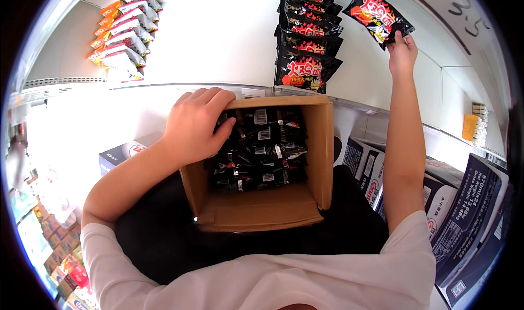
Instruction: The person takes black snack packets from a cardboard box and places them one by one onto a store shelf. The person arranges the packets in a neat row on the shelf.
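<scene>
My right hand (402,51) is closed on the lower corner of a black snack packet (374,12) with red and yellow print, held out over the white shelf at the upper right. An open cardboard box (256,206) rests on my lap, tilted toward me. Inside it lie several black packets (262,146), stacked with barcodes showing. My left hand (201,119) grips the box's far left rim, fingers over the edge and thumb inside. Left of the held packet, a row of matching black packets (308,70) stands on the shelf.
Orange-and-white packets (128,37) form another row at the shelf's left. Dark blue cartons (464,222) stand below the shelf on my right, and one more carton (123,154) is at my left. Small pale packs (478,125) sit at the far right. Colourful goods (65,255) fill the lower left.
</scene>
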Demonstrator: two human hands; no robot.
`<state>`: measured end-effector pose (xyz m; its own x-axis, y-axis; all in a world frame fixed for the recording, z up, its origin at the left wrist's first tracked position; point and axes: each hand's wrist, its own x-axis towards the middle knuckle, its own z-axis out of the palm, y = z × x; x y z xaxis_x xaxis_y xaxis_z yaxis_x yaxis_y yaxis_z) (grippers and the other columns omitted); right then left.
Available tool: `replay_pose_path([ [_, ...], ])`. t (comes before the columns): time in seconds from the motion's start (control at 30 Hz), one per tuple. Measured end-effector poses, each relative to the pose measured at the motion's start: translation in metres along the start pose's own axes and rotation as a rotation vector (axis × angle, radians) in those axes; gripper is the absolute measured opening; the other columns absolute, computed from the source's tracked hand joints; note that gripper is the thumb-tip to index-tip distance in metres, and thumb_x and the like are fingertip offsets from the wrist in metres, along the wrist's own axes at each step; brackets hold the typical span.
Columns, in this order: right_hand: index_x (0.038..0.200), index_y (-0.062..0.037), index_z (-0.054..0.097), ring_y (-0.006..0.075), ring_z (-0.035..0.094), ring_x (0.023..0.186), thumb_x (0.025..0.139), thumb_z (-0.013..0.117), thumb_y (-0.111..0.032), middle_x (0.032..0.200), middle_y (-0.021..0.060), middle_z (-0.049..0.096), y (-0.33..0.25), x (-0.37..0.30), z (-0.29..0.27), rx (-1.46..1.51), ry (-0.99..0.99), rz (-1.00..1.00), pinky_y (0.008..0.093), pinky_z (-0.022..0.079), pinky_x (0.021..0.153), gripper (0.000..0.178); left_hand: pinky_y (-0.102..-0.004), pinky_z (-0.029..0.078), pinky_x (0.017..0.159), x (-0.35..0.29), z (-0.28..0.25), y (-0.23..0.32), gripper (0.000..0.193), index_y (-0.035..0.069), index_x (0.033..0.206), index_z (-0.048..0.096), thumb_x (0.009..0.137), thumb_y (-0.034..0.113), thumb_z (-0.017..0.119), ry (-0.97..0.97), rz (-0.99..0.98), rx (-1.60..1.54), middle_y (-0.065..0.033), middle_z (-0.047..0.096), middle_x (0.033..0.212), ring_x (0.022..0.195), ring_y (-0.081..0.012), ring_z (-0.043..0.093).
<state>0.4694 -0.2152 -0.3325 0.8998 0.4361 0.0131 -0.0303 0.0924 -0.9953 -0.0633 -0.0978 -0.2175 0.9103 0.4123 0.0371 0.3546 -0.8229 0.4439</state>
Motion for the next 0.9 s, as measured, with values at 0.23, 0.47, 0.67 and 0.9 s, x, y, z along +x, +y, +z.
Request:
replay_pose_path([
  [0.23, 0.125, 0.0044, 0.057, 0.0258, 0.072, 0.099, 0.102, 0.064, -0.003, 0.115, 0.0155, 0.069, 0.079, 0.032, -0.044, -0.056, 0.237, 0.185, 0.0408, 0.063, 0.081, 0.025, -0.0442, 0.054, 0.078, 0.008, 0.007, 0.004, 0.031, 0.007, 0.11, 0.064, 0.082, 0.009, 0.077, 0.012, 0.015, 0.08, -0.0096, 0.068, 0.098, 0.09, -0.0325, 0.068],
  [0.47, 0.107, -0.0009, 0.066, 0.0239, 0.069, 0.1, 0.097, 0.064, 0.001, 0.11, 0.0105, 0.07, 0.077, 0.059, -0.026, -0.059, 0.021, 0.252, 0.0415, 0.059, 0.087, 0.011, -0.044, 0.053, 0.076, 0.008, 0.011, 0.002, 0.034, 0.005, 0.109, 0.064, 0.078, 0.006, 0.077, 0.028, 0.016, 0.086, -0.011, 0.07, 0.1, 0.088, -0.0335, 0.068],
  [0.67, 0.104, -0.0012, 0.068, 0.0235, 0.072, 0.094, 0.095, 0.072, -0.003, 0.112, 0.0129, 0.07, 0.048, 0.071, -0.008, -0.93, 0.014, 0.257, 0.0341, 0.064, 0.085, 0.01, -0.0435, 0.052, 0.075, 0.011, 0.01, 0.002, 0.036, 0.004, 0.109, 0.063, 0.076, 0.004, 0.077, 0.037, 0.051, 0.084, -0.0111, 0.069, 0.1, 0.087, -0.0333, 0.067],
  [0.9, 0.144, 0.0177, 0.038, 0.0419, 0.073, 0.108, 0.103, 0.059, -0.002, 0.143, 0.0306, 0.047, 0.064, 0.078, -0.006, -0.248, -0.042, 0.416, 0.0423, 0.068, 0.097, 0.05, -0.0429, 0.051, 0.072, 0.009, 0.009, 0.0, 0.039, 0.004, 0.11, 0.062, 0.074, 0.005, 0.078, 0.031, 0.067, 0.061, -0.0106, 0.067, 0.097, 0.084, -0.0324, 0.066],
])
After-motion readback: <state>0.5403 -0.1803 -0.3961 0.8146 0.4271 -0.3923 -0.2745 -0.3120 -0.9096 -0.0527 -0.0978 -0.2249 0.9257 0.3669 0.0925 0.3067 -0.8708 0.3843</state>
